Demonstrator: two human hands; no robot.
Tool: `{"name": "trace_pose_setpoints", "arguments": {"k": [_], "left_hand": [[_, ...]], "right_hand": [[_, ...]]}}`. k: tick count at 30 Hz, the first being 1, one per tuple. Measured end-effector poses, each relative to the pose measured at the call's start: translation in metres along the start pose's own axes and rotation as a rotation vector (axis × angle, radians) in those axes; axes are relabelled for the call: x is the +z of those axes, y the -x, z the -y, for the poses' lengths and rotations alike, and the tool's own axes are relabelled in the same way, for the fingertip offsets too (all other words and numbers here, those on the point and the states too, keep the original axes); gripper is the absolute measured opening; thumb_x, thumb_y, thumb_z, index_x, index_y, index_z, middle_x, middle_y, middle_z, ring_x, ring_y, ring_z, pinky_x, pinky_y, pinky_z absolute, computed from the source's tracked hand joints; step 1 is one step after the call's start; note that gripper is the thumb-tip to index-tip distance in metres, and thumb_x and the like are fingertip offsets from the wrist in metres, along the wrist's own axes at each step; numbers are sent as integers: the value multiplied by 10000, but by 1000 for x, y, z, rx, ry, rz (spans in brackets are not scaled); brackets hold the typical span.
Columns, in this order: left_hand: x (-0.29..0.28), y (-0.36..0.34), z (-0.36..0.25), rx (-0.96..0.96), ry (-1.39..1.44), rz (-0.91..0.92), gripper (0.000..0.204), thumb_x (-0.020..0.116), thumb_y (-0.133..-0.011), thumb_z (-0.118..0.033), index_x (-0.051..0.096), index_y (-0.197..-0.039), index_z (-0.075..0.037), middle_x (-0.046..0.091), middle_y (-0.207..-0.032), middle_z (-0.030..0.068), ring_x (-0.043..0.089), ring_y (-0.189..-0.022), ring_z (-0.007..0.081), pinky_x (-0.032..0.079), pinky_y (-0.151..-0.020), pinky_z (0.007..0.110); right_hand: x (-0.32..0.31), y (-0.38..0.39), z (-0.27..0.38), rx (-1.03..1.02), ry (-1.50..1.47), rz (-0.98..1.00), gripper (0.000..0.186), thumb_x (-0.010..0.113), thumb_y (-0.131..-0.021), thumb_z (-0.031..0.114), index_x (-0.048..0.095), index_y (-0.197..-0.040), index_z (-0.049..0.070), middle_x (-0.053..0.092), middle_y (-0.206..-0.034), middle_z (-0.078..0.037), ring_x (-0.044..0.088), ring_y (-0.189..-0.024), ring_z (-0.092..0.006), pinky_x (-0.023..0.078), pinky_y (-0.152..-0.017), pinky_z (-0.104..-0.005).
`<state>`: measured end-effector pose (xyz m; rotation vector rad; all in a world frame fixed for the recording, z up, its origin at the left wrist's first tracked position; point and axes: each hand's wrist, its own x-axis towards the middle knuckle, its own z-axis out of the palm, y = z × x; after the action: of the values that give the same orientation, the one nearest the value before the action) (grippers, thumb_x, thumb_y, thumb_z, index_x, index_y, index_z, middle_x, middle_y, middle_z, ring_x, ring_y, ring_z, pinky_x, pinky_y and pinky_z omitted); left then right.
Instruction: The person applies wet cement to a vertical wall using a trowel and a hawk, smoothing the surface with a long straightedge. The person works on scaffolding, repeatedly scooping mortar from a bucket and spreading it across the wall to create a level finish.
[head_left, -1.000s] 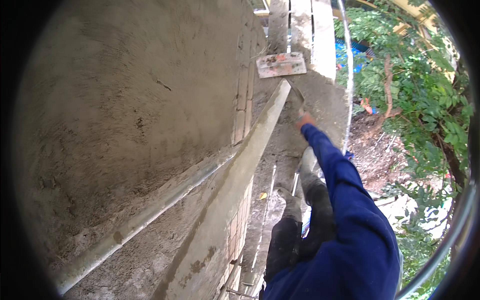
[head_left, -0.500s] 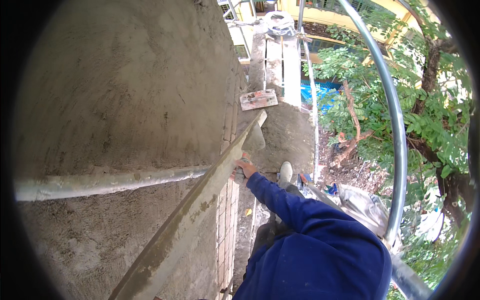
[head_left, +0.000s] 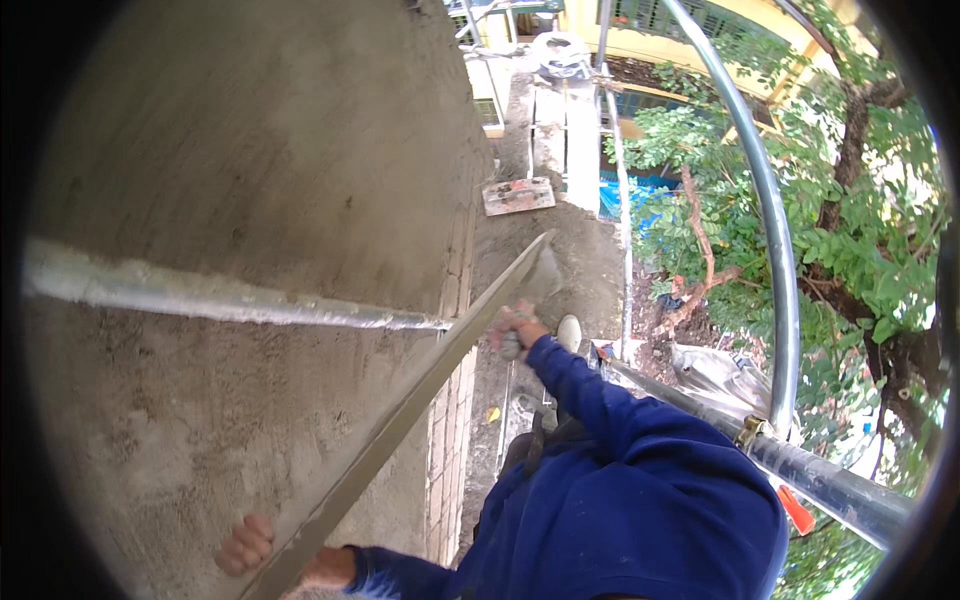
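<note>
Landmark: the plastered wall (head_left: 250, 200), grey and rough, filling the left of the view
Straightedge (head_left: 400, 420): a long, mortar-smeared metal bar laid flat against the wall, crossing it on a diagonal
Long axis: runs from low and near the person up and away, its far tip (head_left: 545, 238) pointing past the wall's edge toward the mortar board (head_left: 518, 195)
Left hand (head_left: 248, 545): fingers curled shut around the near end of the straightedge, pressed to the wall
Right hand (head_left: 515, 325): closed round the bar's upper stretch, just off the wall's brick edge (head_left: 455, 400)
Guide strip (head_left: 220, 305): a pale horizontal rail set in the wall; the straightedge crosses above its right end
Doing it well, as I judge: keep both hands pressing evenly so the bar sits flat on the plaster, hold the angle steady, and draw it without lifting either end, or it will gouge
Scaffold tube (head_left: 770, 250): curved metal rail well right of the wall, with trees (head_left: 850, 230) beyond it
Sleeve (head_left: 600, 400): blue, reaching from the person toward the wall
</note>
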<state>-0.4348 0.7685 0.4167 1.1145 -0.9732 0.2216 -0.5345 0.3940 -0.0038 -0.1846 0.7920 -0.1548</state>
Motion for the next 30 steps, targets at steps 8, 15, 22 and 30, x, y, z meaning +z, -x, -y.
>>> {"name": "trace_pose_setpoints", "arguments": {"k": [8, 15, 22, 30], "left_hand": [[14, -39, 45, -30, 97, 60, 402, 668, -777, -393, 518, -961, -68, 432, -718, 11, 424, -654, 129, 333, -579, 302], [6, -60, 72, 105, 287, 244, 465, 523, -925, -420, 515, -1132, -3, 504, -739, 71, 471, -611, 160, 378, -568, 316], [7, -58, 80, 128, 398, 290, 410, 485, -960, -353, 515, -1168, -1, 539, -752, 94, 502, -599, 175, 402, -545, 320], [-21, -57, 82, 147, 313, 287, 515, 538, -924, -440, 517, -1172, 11, 606, -830, 148, 582, -680, 221, 450, -569, 344]], "right_hand": [[12, 180, 25, -668, 1505, -216, 527, 750, -760, 239, 482, -1182, 71, 641, -947, -219, 658, -736, -324, 539, -679, -402], [125, 302, -22, -651, 1696, 409, 389, 633, -843, 244, 507, -1181, 100, 642, -971, -178, 638, -855, -381, 523, -732, -441], [-66, 140, 11, -370, 1966, -322, 501, 685, -696, 237, 503, -1134, 76, 644, -928, -256, 621, -892, -428, 502, -753, -479], [94, 272, -44, -612, 1692, 145, 329, 660, -756, 182, 518, -1034, 77, 642, -893, -234, 622, -820, -438, 498, -710, -475]]}}
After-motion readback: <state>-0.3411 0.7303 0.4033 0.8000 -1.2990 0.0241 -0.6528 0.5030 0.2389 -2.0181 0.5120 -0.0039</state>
